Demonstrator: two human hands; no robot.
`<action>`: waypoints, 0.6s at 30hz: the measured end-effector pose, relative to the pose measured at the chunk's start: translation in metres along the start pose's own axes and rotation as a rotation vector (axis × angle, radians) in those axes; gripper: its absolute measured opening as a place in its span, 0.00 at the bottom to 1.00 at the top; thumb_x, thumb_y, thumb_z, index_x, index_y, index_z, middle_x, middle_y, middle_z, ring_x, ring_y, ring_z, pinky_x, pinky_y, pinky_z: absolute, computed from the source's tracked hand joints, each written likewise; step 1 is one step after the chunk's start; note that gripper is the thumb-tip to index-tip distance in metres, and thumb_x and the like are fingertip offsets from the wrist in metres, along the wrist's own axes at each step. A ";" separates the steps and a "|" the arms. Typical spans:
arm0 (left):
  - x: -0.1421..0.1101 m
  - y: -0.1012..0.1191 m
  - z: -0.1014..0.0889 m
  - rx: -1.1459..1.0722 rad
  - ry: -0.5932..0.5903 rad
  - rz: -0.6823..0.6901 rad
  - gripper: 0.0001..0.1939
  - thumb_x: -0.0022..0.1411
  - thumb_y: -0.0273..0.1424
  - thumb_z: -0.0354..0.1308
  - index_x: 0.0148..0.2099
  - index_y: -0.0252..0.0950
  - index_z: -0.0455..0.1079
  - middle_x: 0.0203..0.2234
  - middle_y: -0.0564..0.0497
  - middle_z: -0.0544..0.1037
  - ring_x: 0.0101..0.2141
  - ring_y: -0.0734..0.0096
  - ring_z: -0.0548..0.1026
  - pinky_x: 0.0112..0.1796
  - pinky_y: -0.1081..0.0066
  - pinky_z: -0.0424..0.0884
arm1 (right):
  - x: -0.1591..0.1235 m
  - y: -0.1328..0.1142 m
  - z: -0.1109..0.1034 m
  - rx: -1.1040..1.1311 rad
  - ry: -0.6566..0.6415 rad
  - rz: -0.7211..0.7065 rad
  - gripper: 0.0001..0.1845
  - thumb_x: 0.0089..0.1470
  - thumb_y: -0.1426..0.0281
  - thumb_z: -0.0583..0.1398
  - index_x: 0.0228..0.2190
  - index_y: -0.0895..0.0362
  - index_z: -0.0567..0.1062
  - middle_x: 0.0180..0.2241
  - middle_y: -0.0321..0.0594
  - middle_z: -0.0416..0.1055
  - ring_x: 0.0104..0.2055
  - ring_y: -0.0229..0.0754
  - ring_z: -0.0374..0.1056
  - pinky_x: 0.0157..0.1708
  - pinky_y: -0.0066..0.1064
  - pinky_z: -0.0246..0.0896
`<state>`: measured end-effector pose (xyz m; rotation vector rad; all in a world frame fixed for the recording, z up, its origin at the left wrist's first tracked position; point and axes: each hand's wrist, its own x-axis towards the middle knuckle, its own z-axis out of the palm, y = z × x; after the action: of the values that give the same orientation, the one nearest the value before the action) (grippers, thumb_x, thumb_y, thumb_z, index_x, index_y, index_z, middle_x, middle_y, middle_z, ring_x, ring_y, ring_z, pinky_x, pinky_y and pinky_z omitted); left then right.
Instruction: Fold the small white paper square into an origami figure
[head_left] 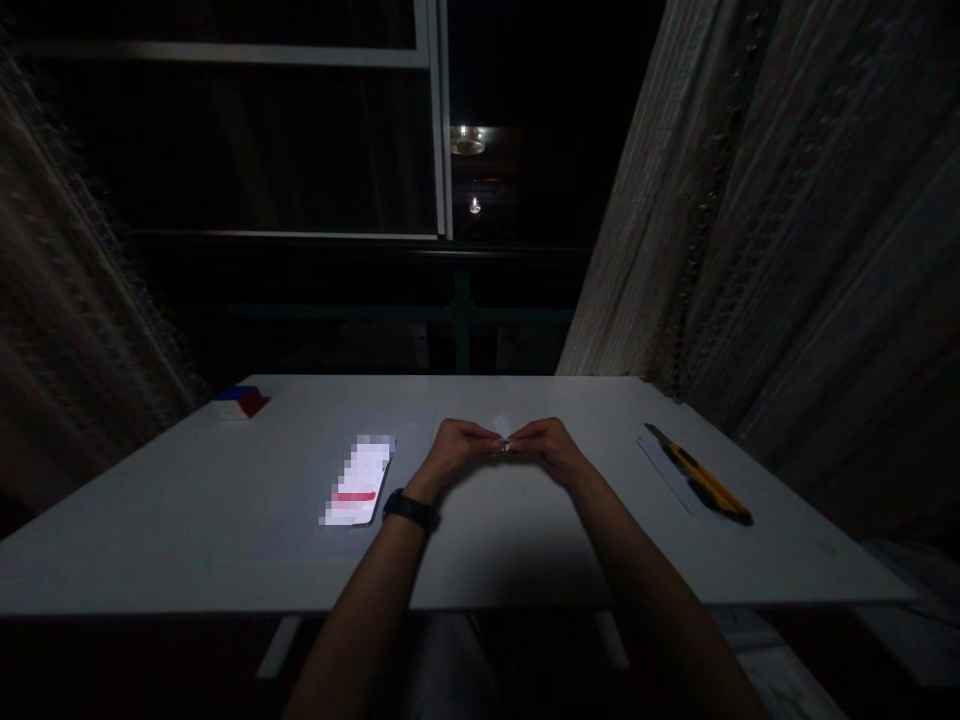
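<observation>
Above the middle of the table, my left hand (460, 447) and my right hand (550, 445) meet fingertip to fingertip. Both are closed in a pinch on a small pale thing (505, 445), mostly hidden by the fingers and too small and dark to name. Just beyond the fingertips shows a faint whitish patch, perhaps paper. A dark watch (409, 509) is strapped round my left wrist. To the left of that hand lies a phone (360, 482) with its screen lit.
A yellow and black box cutter (701, 478) lies at the right, beside a thin white strip (666, 476). A puzzle cube (240, 402) sits at the far left corner of the white table (187, 520). Curtains (637, 200) hang on both sides of a dark window.
</observation>
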<state>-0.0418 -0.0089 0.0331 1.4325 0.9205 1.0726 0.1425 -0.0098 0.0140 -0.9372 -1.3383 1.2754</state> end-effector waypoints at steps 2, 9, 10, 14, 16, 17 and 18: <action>0.000 0.000 0.000 0.028 0.004 0.008 0.15 0.33 0.33 0.69 0.25 0.29 0.76 0.21 0.44 0.77 0.23 0.68 0.73 0.26 0.71 0.68 | -0.001 -0.001 0.000 0.007 -0.009 0.004 0.14 0.25 0.69 0.70 0.21 0.60 0.79 0.21 0.41 0.74 0.24 0.41 0.69 0.29 0.35 0.62; -0.001 0.001 -0.002 0.082 0.019 0.015 0.13 0.34 0.33 0.69 0.25 0.29 0.76 0.20 0.44 0.77 0.21 0.69 0.72 0.25 0.71 0.67 | -0.002 0.000 0.001 -0.034 -0.012 -0.011 0.15 0.24 0.68 0.71 0.21 0.61 0.79 0.21 0.42 0.75 0.24 0.41 0.69 0.29 0.35 0.63; -0.001 0.001 -0.002 0.088 0.017 0.015 0.13 0.34 0.33 0.69 0.25 0.29 0.76 0.19 0.45 0.77 0.21 0.69 0.72 0.24 0.72 0.66 | -0.002 0.000 0.001 -0.038 -0.014 -0.013 0.15 0.24 0.68 0.71 0.21 0.61 0.79 0.22 0.42 0.75 0.23 0.40 0.69 0.29 0.35 0.63; -0.001 0.001 -0.003 0.122 0.021 0.037 0.13 0.35 0.34 0.68 0.25 0.30 0.76 0.19 0.46 0.77 0.21 0.70 0.72 0.24 0.72 0.66 | -0.002 0.000 0.002 -0.025 -0.003 -0.024 0.15 0.25 0.68 0.71 0.22 0.60 0.78 0.21 0.41 0.75 0.23 0.40 0.69 0.29 0.34 0.63; -0.001 0.001 -0.003 0.133 0.023 0.042 0.13 0.36 0.34 0.68 0.25 0.30 0.76 0.20 0.45 0.77 0.22 0.69 0.72 0.25 0.72 0.66 | -0.002 -0.001 0.003 -0.014 0.000 -0.022 0.14 0.26 0.68 0.70 0.21 0.60 0.78 0.21 0.41 0.75 0.24 0.40 0.69 0.29 0.34 0.63; -0.001 0.001 -0.003 0.134 0.024 0.044 0.13 0.36 0.35 0.68 0.25 0.30 0.76 0.20 0.45 0.77 0.22 0.69 0.72 0.25 0.72 0.66 | -0.002 -0.001 0.003 -0.010 0.003 -0.020 0.13 0.26 0.68 0.70 0.21 0.60 0.78 0.21 0.41 0.74 0.24 0.40 0.69 0.29 0.34 0.63; -0.001 0.001 -0.003 0.137 0.025 0.047 0.13 0.36 0.35 0.68 0.25 0.30 0.76 0.20 0.45 0.77 0.22 0.69 0.72 0.25 0.72 0.66 | -0.002 -0.002 0.004 -0.006 0.006 -0.019 0.13 0.26 0.67 0.70 0.20 0.60 0.78 0.20 0.41 0.74 0.23 0.40 0.69 0.29 0.34 0.63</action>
<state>-0.0444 -0.0091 0.0339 1.5625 0.9987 1.0817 0.1389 -0.0123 0.0156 -0.9295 -1.3447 1.2538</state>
